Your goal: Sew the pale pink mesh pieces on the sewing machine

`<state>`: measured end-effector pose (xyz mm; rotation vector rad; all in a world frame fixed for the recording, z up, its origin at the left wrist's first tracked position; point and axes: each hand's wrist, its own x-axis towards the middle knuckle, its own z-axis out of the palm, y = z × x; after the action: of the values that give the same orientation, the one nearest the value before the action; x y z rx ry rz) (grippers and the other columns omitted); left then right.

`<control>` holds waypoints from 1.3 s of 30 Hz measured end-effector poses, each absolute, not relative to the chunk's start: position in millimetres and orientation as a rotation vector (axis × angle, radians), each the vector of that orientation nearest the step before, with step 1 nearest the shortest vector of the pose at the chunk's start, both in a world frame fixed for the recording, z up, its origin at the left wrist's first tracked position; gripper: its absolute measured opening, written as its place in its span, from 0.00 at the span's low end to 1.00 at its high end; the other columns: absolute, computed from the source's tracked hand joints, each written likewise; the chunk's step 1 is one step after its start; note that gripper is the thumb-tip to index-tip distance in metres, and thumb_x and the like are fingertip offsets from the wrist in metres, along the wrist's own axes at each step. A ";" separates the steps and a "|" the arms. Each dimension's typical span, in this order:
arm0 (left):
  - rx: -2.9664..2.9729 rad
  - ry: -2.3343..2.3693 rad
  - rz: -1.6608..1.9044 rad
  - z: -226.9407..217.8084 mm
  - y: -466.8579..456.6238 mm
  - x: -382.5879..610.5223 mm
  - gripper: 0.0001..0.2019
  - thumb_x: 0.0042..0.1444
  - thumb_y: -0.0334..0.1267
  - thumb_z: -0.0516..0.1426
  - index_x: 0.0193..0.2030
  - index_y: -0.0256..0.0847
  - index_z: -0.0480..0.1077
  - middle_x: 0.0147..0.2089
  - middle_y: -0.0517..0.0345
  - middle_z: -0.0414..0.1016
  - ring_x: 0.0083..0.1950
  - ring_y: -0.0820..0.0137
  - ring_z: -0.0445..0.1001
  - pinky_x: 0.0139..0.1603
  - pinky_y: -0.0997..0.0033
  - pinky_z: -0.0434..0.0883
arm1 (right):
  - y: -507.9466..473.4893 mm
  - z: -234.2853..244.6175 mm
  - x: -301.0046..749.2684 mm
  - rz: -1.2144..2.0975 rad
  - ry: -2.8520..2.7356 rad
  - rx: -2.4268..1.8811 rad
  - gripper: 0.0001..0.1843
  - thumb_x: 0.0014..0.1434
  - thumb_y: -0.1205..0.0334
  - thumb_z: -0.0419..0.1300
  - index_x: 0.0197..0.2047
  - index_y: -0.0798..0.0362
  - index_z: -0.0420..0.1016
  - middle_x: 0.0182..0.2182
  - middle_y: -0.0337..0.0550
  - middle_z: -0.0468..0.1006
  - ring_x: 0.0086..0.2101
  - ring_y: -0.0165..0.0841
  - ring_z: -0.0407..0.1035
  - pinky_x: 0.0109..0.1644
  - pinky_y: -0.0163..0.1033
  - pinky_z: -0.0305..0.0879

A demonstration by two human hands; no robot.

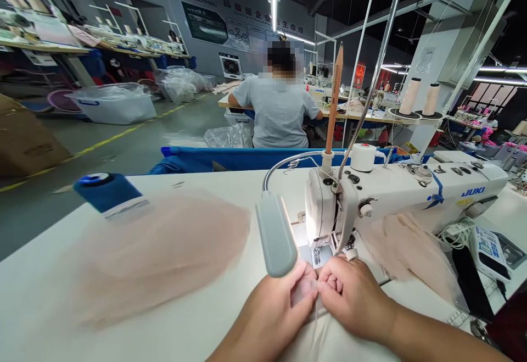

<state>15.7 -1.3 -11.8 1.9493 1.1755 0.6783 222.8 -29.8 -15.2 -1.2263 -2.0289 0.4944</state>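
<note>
My left hand [276, 308] and my right hand [353, 295] meet just in front of the presser foot [319, 253] of a white JUKI sewing machine [407, 191]. Both pinch a small piece of pale pink fabric [303, 289] between thumb and fingers, fingertips touching. More of this pale fabric runs down toward me under my wrists. A grey lamp head [275, 235] on a gooseneck hangs just above my left hand.
A pile of sheer pink mesh [156, 252] lies on the white table [49, 296] at left, beside a blue thread cone [107, 190]. More pink fabric [405, 252] lies behind the needle. A control box [492, 249] sits right. A person in grey [280, 110] sits ahead.
</note>
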 end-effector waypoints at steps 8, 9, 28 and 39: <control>2.682 1.145 1.243 -18.9 -3.6 16.1 0.07 0.69 0.34 0.54 0.44 0.46 0.73 0.41 0.54 0.80 0.39 0.59 0.77 0.38 0.63 0.72 | -26.4 -16.6 216.4 0.309 -2.056 -1.406 0.10 0.63 0.73 0.61 0.37 0.47 0.67 0.27 0.34 0.74 0.30 0.35 0.70 0.37 0.36 0.58; 2.777 1.086 1.232 -17.4 -4.2 16.2 0.10 0.70 0.31 0.52 0.40 0.46 0.73 0.38 0.55 0.79 0.37 0.60 0.76 0.37 0.63 0.70 | -26.1 -16.3 216.5 0.294 -2.049 -1.401 0.10 0.63 0.73 0.61 0.39 0.48 0.69 0.28 0.34 0.74 0.30 0.35 0.69 0.36 0.36 0.58; 2.910 0.882 1.059 -1.9 2.6 14.1 0.18 0.71 0.28 0.48 0.33 0.43 0.74 0.40 0.52 0.87 0.35 0.60 0.83 0.39 0.60 0.79 | -24.0 -21.2 236.8 -0.123 -2.352 -1.220 0.13 0.65 0.75 0.62 0.49 0.51 0.79 0.47 0.47 0.85 0.39 0.43 0.72 0.43 0.47 0.64; 2.790 0.977 1.101 -20.4 8.2 13.1 0.16 0.71 0.30 0.50 0.36 0.43 0.76 0.45 0.49 0.88 0.43 0.53 0.84 0.45 0.54 0.75 | -20.1 -19.9 235.2 -0.146 -2.274 -1.300 0.15 0.64 0.74 0.62 0.51 0.51 0.82 0.49 0.48 0.86 0.45 0.46 0.73 0.48 0.46 0.67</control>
<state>13.1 8.2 -20.4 2.7897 0.9773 1.1014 235.2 -20.1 -19.9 -1.3002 -2.2736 -0.1456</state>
